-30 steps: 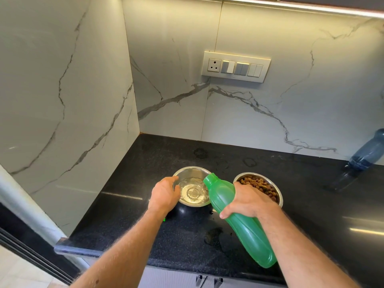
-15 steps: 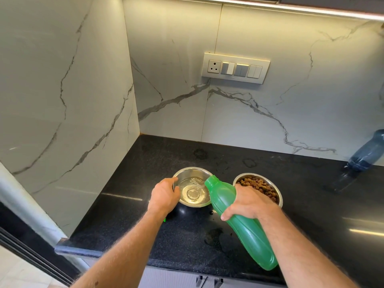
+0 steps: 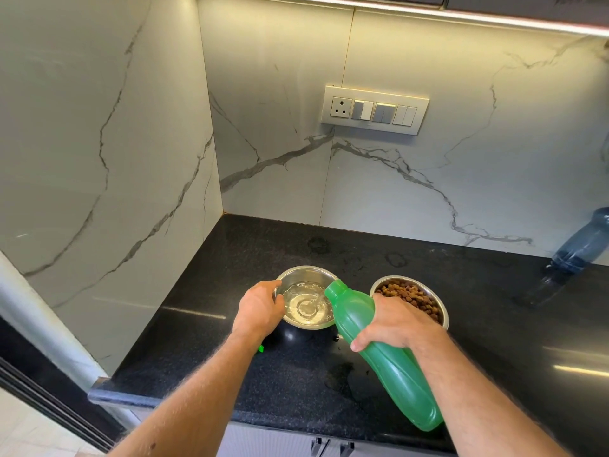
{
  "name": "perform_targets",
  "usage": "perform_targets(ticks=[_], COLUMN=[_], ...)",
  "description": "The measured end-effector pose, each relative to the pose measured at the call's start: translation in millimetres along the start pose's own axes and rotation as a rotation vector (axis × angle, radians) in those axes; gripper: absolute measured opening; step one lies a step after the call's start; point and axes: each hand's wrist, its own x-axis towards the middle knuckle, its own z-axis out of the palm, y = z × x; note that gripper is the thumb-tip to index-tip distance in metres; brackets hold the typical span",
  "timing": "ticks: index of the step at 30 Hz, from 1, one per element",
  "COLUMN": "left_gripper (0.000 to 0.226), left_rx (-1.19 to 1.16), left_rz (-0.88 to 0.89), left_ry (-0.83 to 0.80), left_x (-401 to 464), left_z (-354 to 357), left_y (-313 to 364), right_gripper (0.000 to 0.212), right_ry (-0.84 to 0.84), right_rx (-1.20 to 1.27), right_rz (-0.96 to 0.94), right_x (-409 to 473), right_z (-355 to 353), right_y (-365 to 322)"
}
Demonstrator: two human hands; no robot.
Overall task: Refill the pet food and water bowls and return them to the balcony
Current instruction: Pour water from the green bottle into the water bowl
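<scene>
Two steel bowls stand side by side on the black counter (image 3: pixel 230 324). The left bowl (image 3: pixel 304 275) holds clear, rippling water. The right bowl (image 3: pixel 443 316) is full of brown kibble. My left hand (image 3: pixel 260 311) grips the left rim of the water bowl. My right hand (image 3: pixel 392 323) holds a green plastic bottle (image 3: pixel 392 374), tilted with its open neck over the right edge of the water bowl. A small green piece, perhaps the cap (image 3: pixel 261 348), peeks out under my left wrist.
A dark blue bottle (image 3: pixel 580 245) leans against the marble wall at the far right. A switch and socket panel (image 3: pixel 374 109) is on the back wall. Marble wall closes the left side. Wet patches lie on the counter near its front edge (image 3: pixel 339 377).
The green bottle has shifted slightly and stays tilted over the water bowl; the water in the bowl keeps rippling. My left hand has stayed on the rim.
</scene>
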Motion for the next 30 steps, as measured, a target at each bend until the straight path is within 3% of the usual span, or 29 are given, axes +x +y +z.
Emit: perform_targets(ticks=[30], left_gripper=[0.041], left_rx=[0.053], left_rz=[0.033], left_ry=[0.023], left_x=[-7.0], left_z=[2.7], left_y=[-2.3], right_gripper=[0.093], right_ry=[-0.052], right_rx=[-0.015], right_rz=[0.011], right_x=[-6.9], right_z=[-1.4], right_y=[1.7])
